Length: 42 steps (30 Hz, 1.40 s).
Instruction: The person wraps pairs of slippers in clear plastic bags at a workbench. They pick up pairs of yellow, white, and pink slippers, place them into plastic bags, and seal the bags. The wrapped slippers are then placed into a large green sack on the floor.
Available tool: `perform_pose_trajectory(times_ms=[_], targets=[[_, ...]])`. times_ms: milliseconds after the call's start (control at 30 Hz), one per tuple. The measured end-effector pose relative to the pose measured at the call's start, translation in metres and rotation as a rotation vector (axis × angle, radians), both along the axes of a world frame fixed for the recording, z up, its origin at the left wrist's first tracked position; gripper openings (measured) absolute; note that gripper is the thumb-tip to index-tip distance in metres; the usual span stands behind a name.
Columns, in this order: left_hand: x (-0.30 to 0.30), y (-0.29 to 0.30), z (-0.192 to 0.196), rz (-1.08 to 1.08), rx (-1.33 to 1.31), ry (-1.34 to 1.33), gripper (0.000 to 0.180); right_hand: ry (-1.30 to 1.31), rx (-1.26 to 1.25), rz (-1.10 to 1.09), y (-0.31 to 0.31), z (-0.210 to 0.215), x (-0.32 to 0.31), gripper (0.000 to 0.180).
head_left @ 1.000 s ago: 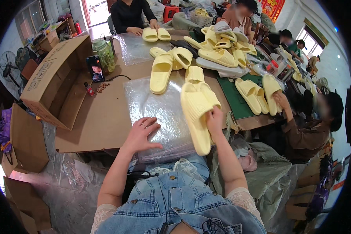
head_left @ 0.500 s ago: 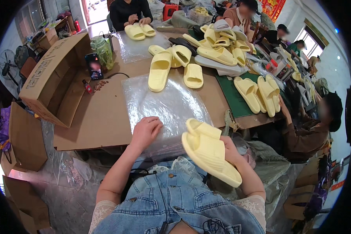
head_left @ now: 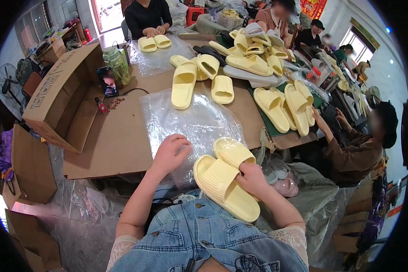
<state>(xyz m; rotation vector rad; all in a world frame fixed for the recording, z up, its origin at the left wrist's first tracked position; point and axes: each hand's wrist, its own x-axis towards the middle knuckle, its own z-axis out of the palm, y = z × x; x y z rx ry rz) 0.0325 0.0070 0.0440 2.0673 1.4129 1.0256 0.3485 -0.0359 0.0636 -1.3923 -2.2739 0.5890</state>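
Observation:
My right hand [head_left: 251,179] grips a pair of pale yellow slippers, fingers closed between the two. The nearer slipper [head_left: 215,179] slants down toward my lap, its toe pointing up and left. Partly behind it is the farther slipper [head_left: 231,149], which overlaps the edge of the clear plastic bags. My left hand [head_left: 171,152] rests on the clear plastic bags [head_left: 177,113] at the table's front edge, its fingers curled. Whatever may lie under those fingers is hidden. Beyond the bags sit several loose yellow slippers [head_left: 184,86].
A cardboard box [head_left: 61,86] lies open at the left, beside a phone [head_left: 107,81] and a green bottle [head_left: 115,63]. Grey and yellow slippers form a pile [head_left: 254,54] at the back. At right, a co-worker's hand [head_left: 321,122] is near more yellow slippers [head_left: 281,109].
My right hand has brought the slipper pair left and over the bag edge, and the slippers have spread apart. My left hand has barely shifted. Slippers near the co-worker at right have moved left.

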Motion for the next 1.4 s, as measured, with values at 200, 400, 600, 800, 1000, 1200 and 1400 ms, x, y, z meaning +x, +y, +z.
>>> perform_pose_trajectory(times_ms=[200,400,600,800,1000,1200,1400], targets=[[-0.007,-0.031,0.004,-0.209,0.005,0.432,0.101,-0.054,0.002,-0.017,-0.005,-0.013,-0.002,0.028],[0.004,-0.045,-0.010,-0.129,0.135,0.412,0.090,0.057,0.026,-0.070,-0.003,-0.019,0.001,0.026],[0.014,-0.039,0.001,0.161,0.425,0.195,0.017,-0.031,0.088,-0.101,0.000,-0.016,-0.006,0.027],[0.028,-0.046,0.020,0.069,0.376,0.157,0.013,0.019,0.122,0.065,0.004,-0.007,-0.041,0.024],[0.030,-0.060,0.038,0.047,0.297,0.168,0.013,0.086,0.021,-0.089,0.035,-0.025,-0.054,0.024],[0.037,-0.066,0.046,-0.054,0.282,0.088,0.015,0.084,0.089,-0.014,0.060,-0.049,-0.092,0.030],[0.035,-0.084,0.052,-0.231,0.131,0.055,0.018,0.016,-0.031,-0.200,0.089,-0.030,-0.126,0.039]])
